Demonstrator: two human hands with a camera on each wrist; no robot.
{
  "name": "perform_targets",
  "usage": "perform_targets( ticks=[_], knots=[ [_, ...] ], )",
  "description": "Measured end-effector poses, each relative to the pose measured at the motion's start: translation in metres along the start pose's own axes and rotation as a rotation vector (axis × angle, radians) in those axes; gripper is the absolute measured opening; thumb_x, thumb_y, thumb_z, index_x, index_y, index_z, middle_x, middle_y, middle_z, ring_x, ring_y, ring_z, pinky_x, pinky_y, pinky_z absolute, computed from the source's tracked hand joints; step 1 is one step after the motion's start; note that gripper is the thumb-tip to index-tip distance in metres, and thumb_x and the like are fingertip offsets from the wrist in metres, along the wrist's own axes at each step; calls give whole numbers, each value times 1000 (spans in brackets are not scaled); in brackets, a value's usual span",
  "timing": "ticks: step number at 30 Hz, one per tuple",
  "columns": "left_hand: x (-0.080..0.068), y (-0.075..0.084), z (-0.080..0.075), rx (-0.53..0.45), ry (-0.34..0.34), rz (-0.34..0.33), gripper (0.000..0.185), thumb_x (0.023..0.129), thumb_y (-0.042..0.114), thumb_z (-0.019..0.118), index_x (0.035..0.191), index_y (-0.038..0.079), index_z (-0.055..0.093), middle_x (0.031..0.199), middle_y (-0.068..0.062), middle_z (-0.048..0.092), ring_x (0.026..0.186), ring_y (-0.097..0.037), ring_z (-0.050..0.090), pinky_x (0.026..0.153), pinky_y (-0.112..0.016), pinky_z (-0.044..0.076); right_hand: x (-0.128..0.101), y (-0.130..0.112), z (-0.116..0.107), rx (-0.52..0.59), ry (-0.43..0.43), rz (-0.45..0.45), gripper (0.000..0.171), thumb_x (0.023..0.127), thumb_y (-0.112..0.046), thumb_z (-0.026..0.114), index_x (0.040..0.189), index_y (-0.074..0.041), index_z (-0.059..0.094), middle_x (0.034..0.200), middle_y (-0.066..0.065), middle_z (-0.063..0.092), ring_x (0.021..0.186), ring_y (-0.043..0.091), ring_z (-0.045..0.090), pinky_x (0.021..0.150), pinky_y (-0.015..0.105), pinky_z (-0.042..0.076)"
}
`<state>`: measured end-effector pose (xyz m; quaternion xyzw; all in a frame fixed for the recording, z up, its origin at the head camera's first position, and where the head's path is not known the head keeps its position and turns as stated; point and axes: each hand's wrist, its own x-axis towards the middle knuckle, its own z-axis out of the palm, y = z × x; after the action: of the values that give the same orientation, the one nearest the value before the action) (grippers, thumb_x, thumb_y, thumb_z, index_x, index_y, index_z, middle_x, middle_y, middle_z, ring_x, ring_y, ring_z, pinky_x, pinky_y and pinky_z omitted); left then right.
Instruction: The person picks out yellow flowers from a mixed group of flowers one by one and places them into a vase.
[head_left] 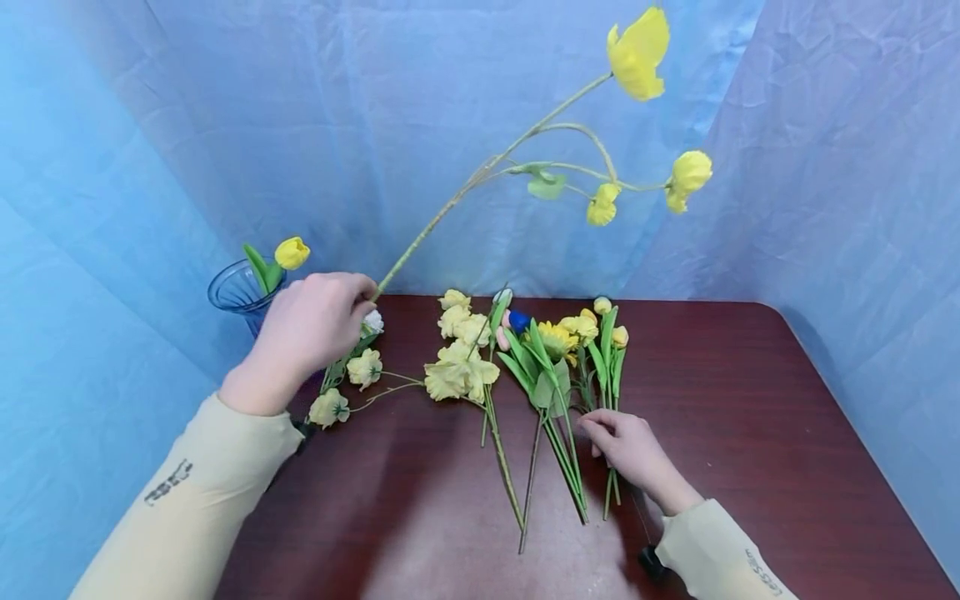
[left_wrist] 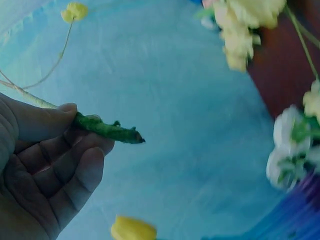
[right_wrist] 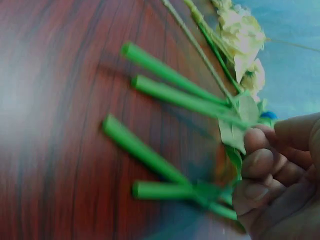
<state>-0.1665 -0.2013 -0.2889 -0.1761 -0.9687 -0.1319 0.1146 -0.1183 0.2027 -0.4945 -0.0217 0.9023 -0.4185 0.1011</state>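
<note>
Above the desk (head_left: 750, 392), left hand (head_left: 311, 325) pinches the long yellow flower branch (head_left: 480, 179) at its stem end near the blue vase (head_left: 236, 292), right hand (head_left: 633, 450) curled on green tulip stems (head_left: 570, 467); keep branch steady, blooms top-heavy.

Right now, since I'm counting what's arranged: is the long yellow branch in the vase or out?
Out. The left hand holds the long yellow branch raised beside the blue vase; its cut end shows bare.

head overview; close, perhaps blurred wrists
</note>
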Motion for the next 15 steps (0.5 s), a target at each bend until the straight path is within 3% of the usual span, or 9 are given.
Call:
perform_targets(
  ticks=[4,8,11,15],
  knots=[
    [1,-10,-13,87,45,25,11,96,8,65,99,11,75,86,-4,73,65,-27,62,52,-48,48,-4,15,-15,-170,154,-66,24,104,-21,59,119,-8,73,84,3,71,71,16,61,67,36,49],
    [2,-19,-20,142,82,48,13,95,5,62,94,10,73,80,-3,70,60,-26,58,47,-47,44,-9,33,-28,-343,268,-126,23,101,-15,62,118,-4,72,103,12,72,93,32,65,82,52,50],
    [2,-25,-23,163,92,42,15,95,3,60,89,11,71,74,-2,66,56,-24,52,44,-44,41,-13,45,-34,-446,280,-146,30,98,-15,67,124,-1,68,117,23,64,110,47,56,89,63,44],
    [2,-31,-27,187,97,15,14,95,4,62,86,12,70,70,-2,60,54,-27,49,42,-45,38,-19,57,-35,-537,189,-92,53,97,-30,71,141,-3,57,142,31,46,129,59,39,97,76,33]
  ],
)
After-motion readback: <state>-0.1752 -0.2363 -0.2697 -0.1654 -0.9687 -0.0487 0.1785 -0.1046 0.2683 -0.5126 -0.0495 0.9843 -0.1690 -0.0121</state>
